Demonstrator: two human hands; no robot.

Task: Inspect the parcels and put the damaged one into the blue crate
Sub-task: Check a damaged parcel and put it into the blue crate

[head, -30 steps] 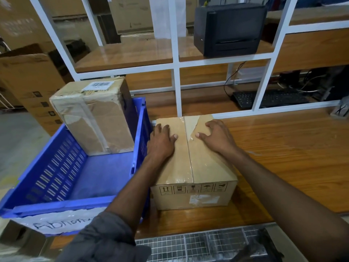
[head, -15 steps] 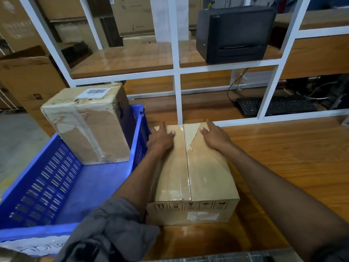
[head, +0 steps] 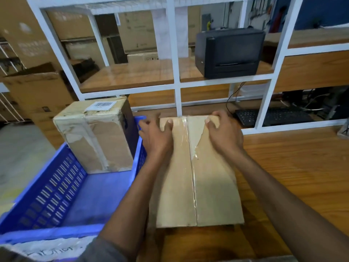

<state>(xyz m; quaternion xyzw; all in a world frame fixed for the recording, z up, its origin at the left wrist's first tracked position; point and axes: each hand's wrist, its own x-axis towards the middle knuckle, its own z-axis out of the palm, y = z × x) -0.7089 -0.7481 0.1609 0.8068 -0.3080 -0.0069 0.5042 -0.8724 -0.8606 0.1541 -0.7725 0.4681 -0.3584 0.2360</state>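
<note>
While both hands clamp its far end, parcel on table (head: pixel 213 186): brown carton on wooden table (head: pixel 292 167), just R of blue crate (head: pixel 52 190); can't tell if it touches crate wall, or if it lies flat or tipped.
Tape seam (head: pixel 191 167): clear tape down middle of top, far to near; torn patch (head: pixel 196 140) w/ ragged edge just R of seam, near far end.
L hand (head: pixel 154 137): on far-L part of top; fingers (head: pixel 169 122) curled & spread apart, tips dug into carton, gripping it.
R hand (head: pixel 224 135): on far-R part of top; fingers curled close together at far edge, by torn patch, gripping carton.
Blue crate: slotted walls, L of table parcel; white paper (head: pixel 47 248) w/ handwriting on near wall, text unreadable.
Parcel in crate (head: pixel 98 137): 2nd carton, upright in far corner against R wall; tape wrinkled, surface scuffed & peeling; barcode label (head: pixel 103 104) on top.
Shelf frame (head: pixel 174 53): white, behind table; black printer (head: pixel 229 53) on wooden shelf, upper R.
Keyboard (head: pixel 272 117): black, low behind frame, R of hands.
Sleeve (head: pixel 105 252): grey, L arm, bottom edge.
</note>
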